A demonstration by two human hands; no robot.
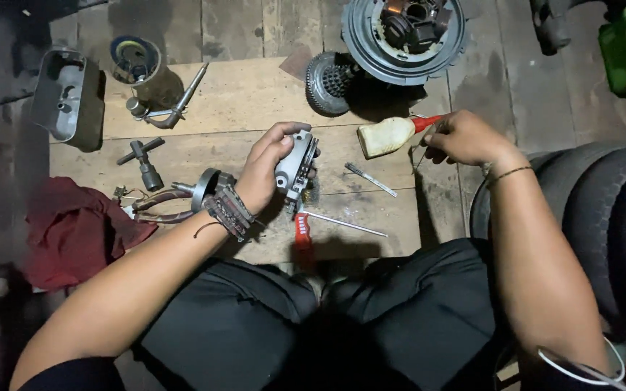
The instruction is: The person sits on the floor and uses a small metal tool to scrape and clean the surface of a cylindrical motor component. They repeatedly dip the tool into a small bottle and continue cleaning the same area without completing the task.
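Note:
My left hand [266, 170] grips a grey metal engine part [297, 168], held on edge over a wooden board [240, 98]. A braided band sits on that wrist. My right hand [464, 137] rests at the board's right edge, fingers pinched near the red cap of a squeeze bottle [389, 135] lying on its side; whether the fingers hold something small I cannot tell. A red-handled screwdriver [331, 223] lies just below the metal part. A thin metal rod [371, 179] lies between my two hands.
A round engine housing [403, 35] and a toothed clutch piece [327, 83] stand at the back. A T-handle socket wrench [145, 161], a bent tool [175, 105], a grey cover [67, 94] and a red rag [74, 232] lie left. Tyres [603, 217] crowd the right.

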